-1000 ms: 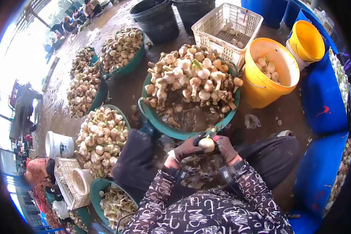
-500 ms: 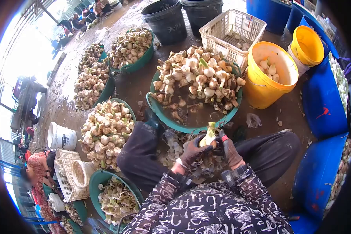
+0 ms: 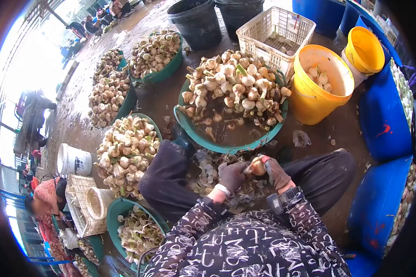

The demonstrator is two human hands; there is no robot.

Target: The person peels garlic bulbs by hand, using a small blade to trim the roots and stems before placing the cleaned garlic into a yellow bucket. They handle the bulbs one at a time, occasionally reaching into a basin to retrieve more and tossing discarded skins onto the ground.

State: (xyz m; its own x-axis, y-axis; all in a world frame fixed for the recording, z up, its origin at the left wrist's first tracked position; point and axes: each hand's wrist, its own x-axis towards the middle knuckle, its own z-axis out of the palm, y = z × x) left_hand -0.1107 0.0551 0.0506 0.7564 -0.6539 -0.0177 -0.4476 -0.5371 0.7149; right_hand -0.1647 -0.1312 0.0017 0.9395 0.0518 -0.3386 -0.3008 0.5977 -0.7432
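Between my gloved hands, over my lap, is a garlic bulb (image 3: 258, 167) with brownish outer skin facing up. My right hand (image 3: 277, 173), with red tape round a finger, is closed on the bulb's right side. My left hand (image 3: 232, 177) has its fingers closed at the bulb's left end; their tips are partly hidden. Beneath both hands lies a heap of peeled skins (image 3: 245, 196). Just ahead stands a wide green tub (image 3: 231, 148) with a pile of untrimmed garlic (image 3: 238, 83) and some loose bulbs near its front.
A yellow bucket (image 3: 305, 106) with a few cleaned bulbs stands at right, near a white crate (image 3: 256, 45). More garlic fills green tubs at left. Cut stalks (image 3: 138, 235) fill a tub at lower left. Blue barrels (image 3: 379, 198) line the right. A person (image 3: 48, 198) sits at far left.
The bulb has turned from pale, stalk up, to its brownish side, and sits slightly lower and to the right. My left hand has rotated over, with its back now facing up.
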